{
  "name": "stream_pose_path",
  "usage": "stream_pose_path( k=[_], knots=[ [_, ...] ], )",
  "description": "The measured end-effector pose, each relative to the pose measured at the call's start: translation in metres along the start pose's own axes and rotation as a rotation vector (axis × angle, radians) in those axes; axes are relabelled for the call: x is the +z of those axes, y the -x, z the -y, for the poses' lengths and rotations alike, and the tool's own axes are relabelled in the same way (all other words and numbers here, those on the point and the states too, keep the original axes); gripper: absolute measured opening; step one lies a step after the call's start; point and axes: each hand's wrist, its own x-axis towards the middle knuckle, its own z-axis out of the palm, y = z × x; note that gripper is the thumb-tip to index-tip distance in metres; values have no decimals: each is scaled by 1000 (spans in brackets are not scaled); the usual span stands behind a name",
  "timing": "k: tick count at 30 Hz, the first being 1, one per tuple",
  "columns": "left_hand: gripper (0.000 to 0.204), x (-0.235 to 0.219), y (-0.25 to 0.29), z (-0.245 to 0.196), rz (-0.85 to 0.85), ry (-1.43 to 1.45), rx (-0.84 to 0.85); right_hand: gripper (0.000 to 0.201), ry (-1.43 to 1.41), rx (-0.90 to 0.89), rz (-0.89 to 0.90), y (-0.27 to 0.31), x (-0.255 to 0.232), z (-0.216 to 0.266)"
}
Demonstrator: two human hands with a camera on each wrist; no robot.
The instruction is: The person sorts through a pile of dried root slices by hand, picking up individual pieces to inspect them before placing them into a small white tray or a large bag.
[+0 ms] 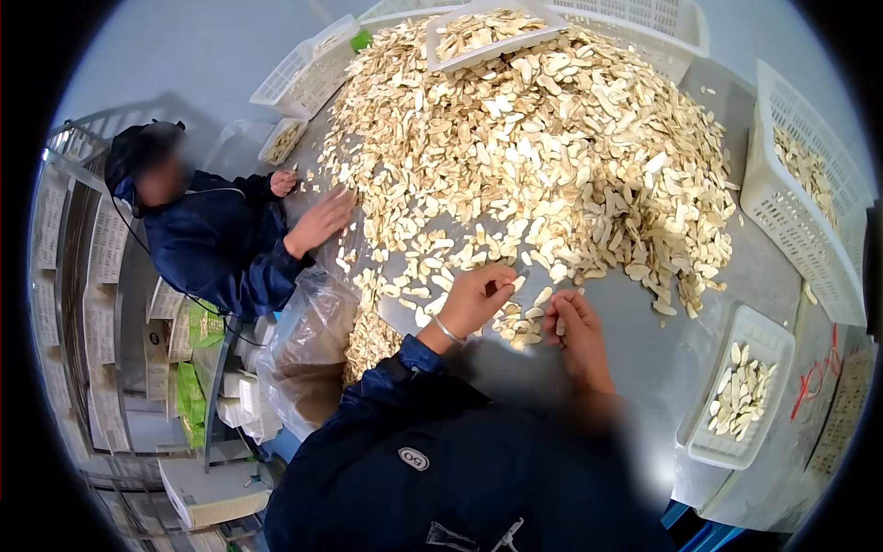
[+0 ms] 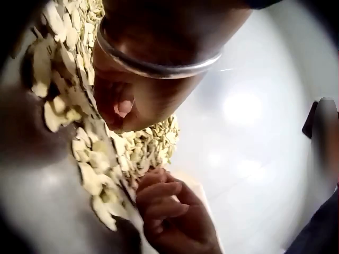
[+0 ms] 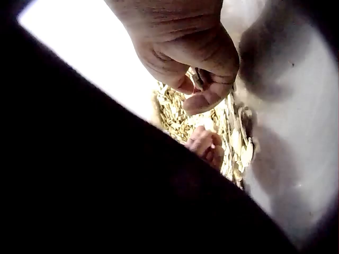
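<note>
Pale dried slices (image 1: 515, 120) lie in a large heap on the metal table, with looser ones around the hands. The left hand (image 1: 474, 302), with a bangle at its wrist, pinches a pale slice (image 1: 519, 283) between thumb and finger at the heap's near edge. Just to its right, the right hand (image 1: 581, 339) has curled fingers; the right wrist view shows a small brownish piece (image 3: 198, 79) held between them. In the left wrist view the left hand (image 2: 143, 98) mostly hides its own fingertips.
A white tray (image 1: 692, 432) with several slices stands at the right, below a large white basket (image 1: 756, 184). Another tray (image 1: 447, 64) rests on the heap. On the left another person (image 1: 216, 230) reaches to the slices. A plastic bag (image 1: 299, 340) hangs by the table's left edge.
</note>
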Motion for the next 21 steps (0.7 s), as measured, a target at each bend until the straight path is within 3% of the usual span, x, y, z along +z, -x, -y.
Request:
stream_pose_path(
  k=[3,6,10,14,21],
  knots=[
    [15,3,4,-12,133,605,21,18,1,63,12,7,10,8],
    [17,-6,5,-26,65,369,-9,15,-9,48,36,9,13,10],
    [18,-16,6,4,45,183,2,13,46,-39,40,0,-2,-3],
    [25,-10,15,-2,11,-308,456,12,-2,-48,-6,0,-1,-5],
    [29,-4,20,-2,31,-427,364,11,-4,-40,-32,1,2,0]
  ],
)
